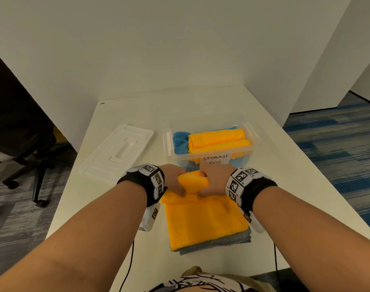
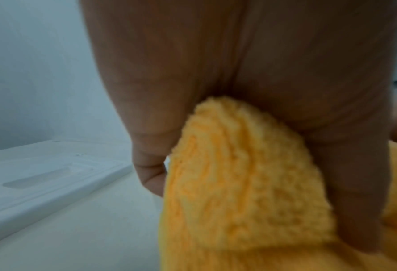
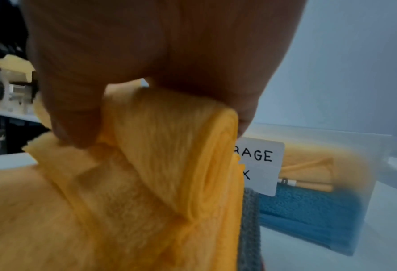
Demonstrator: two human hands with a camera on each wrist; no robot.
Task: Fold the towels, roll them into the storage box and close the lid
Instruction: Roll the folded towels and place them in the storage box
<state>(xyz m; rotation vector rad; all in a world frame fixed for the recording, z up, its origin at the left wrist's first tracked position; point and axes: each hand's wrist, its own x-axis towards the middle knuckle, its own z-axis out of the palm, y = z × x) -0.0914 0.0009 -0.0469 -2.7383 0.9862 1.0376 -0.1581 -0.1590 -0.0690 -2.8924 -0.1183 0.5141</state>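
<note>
I have both hands, left hand (image 1: 175, 180) and right hand (image 1: 215, 180), curled tight round the started roll of the yellow towel (image 1: 203, 220) at centre frame, keeping it compact. The storage box (image 1: 256, 142) sits just above, and its lid (image 1: 116, 152) lies off at left so I can drop the roll in.

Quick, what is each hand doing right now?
Left hand: closed, gripping the rolled end of the orange towel.
Right hand: closed, gripping the same roll at its other end.

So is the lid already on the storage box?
No, the white lid lies flat on the table, to the left of the open storage box, which holds rolled yellow and blue towels.
</note>
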